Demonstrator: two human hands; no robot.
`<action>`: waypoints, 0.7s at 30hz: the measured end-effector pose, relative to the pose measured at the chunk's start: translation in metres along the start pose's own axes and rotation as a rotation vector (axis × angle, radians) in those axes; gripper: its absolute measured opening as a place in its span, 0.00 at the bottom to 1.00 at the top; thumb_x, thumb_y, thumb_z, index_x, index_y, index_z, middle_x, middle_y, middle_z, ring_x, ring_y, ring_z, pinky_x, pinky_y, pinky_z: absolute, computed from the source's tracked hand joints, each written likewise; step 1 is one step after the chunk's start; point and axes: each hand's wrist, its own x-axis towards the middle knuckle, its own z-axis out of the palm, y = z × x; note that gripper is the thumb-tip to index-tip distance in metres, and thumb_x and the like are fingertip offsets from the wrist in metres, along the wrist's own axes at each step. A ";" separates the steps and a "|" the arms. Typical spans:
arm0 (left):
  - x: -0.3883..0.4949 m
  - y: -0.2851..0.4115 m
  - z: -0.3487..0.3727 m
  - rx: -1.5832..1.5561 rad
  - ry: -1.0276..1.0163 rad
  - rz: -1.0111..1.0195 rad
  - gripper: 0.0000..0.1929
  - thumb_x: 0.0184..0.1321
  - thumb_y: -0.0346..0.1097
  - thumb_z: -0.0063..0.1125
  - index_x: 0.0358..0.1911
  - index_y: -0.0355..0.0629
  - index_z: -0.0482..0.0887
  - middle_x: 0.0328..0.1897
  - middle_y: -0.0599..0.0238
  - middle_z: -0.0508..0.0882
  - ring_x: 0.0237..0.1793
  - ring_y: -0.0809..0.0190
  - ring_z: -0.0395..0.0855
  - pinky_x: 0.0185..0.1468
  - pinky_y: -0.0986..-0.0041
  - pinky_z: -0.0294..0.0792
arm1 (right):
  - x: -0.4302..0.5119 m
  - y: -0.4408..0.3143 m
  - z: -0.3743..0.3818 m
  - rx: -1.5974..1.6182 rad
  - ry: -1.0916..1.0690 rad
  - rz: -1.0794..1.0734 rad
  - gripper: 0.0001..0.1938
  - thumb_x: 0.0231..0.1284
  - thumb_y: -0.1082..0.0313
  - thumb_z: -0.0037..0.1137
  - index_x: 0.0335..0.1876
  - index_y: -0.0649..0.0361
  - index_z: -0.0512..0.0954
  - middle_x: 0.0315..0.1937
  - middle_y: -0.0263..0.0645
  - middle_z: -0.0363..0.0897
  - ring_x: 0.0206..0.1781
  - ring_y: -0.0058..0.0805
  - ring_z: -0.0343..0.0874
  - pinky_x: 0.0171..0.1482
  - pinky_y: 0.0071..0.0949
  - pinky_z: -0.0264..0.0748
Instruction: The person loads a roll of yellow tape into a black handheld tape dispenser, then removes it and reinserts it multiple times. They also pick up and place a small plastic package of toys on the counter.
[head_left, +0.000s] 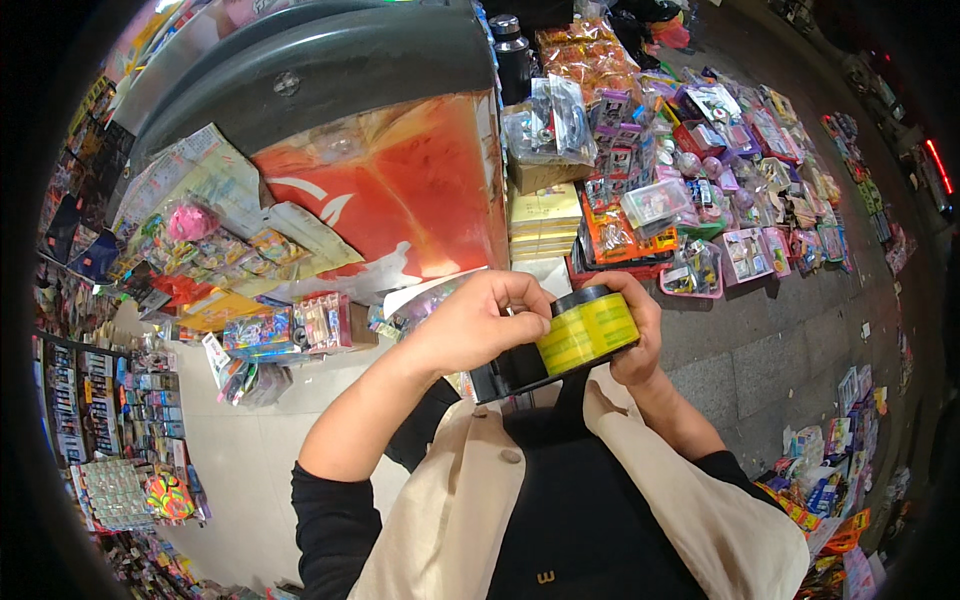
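Note:
My right hand (637, 322) grips a round yellow-green roll (589, 334) from its right side, fingers wrapped around the far edge. The roll looks like tape with faint printed markings. A black ring shows at its top, and a flat black holder (517, 375), probably a tape dispenser, runs under it and out to the left. From the left, my left hand (499, 319) reaches over the holder, its thumb and forefinger pinched against the roll's left edge. Whether they hold a loose tape end is hidden. Both hands are in front of my chest.
Ahead is a red-and-black freezer-like cabinet (390, 187) with packaged goods and papers (202, 157) on top. Stacked yellow pads (544, 225) and a black bottle (511, 60) stand beside it. Packaged goods (720, 165) cover the right; a hanging rack (97, 397) lines the left.

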 end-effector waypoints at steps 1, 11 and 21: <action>0.000 0.000 -0.001 0.004 -0.002 0.004 0.05 0.55 0.27 0.56 0.34 0.36 0.83 0.34 0.71 0.84 0.36 0.75 0.77 0.43 0.79 0.71 | 0.000 0.000 0.000 0.000 -0.003 0.005 0.22 0.58 0.59 0.52 0.52 0.68 0.72 0.43 0.38 0.78 0.45 0.22 0.76 0.49 0.22 0.73; -0.013 0.018 0.001 0.499 0.293 0.452 0.09 0.49 0.27 0.60 0.36 0.38 0.84 0.50 0.56 0.79 0.52 0.56 0.78 0.55 0.70 0.68 | 0.008 -0.009 0.008 -0.025 0.119 -0.045 0.24 0.59 0.53 0.55 0.52 0.68 0.72 0.39 0.36 0.79 0.41 0.20 0.76 0.45 0.20 0.73; -0.017 0.023 0.012 0.573 0.386 0.486 0.06 0.50 0.31 0.66 0.29 0.38 0.83 0.43 0.60 0.80 0.49 0.55 0.77 0.54 0.67 0.68 | 0.021 -0.028 0.001 -0.633 0.058 -0.433 0.22 0.37 0.71 0.66 0.44 0.67 0.75 0.36 0.48 0.79 0.37 0.45 0.80 0.42 0.33 0.76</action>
